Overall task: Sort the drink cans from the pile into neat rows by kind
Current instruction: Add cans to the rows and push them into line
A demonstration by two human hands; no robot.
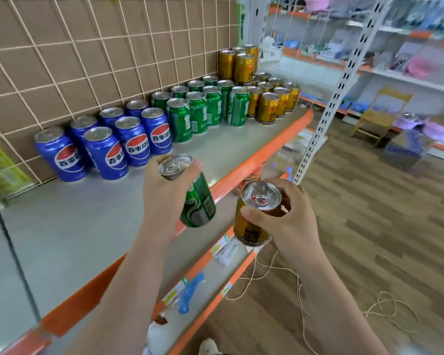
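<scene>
My left hand (162,190) grips a green can (199,203), tilted, above the front edge of the grey shelf (87,226). My right hand (287,221) holds a gold can (249,226) out past the shelf's orange rim, over the lower shelves. Along the back of the shelf stand sorted rows: several blue cola cans (118,147) on the left, several green cans (205,106) in the middle, several gold cans (274,101) on the right. More gold cans (239,62) are stacked on top at the far right end.
A brown backboard with rope netting (92,55) rises behind the rows. The shelf's orange rim (254,160) runs diagonally, with a white perforated upright (326,108) to its right. Lower shelves hold small packets; loose string (379,306) lies on the wooden floor.
</scene>
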